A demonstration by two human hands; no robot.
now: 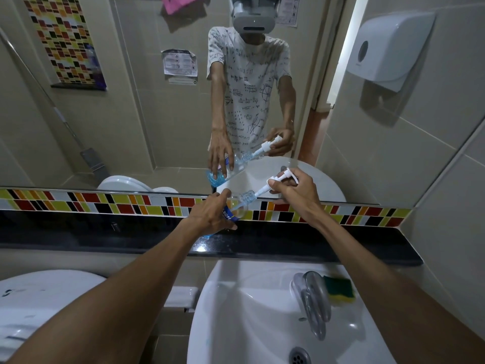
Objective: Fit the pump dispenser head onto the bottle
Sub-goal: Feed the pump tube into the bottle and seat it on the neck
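Clear bottle (240, 206) w/ blue label, little blue liquid at base, tilted neck up-right above black ledge. White pump head (282, 179) angled, tube partly inside neck, not seated.

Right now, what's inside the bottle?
The pump's tube runs through the neck into the bottle; blue liquid sits at the base. The left hand covers the middle, so the tube's end is hidden.

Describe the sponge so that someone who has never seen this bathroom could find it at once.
Start at the white sink at the bottom of the view and find the chrome tap on its right rim. The sponge lies just right of the tap, touching it. It is the only dark green and yellow thing on the white basin.
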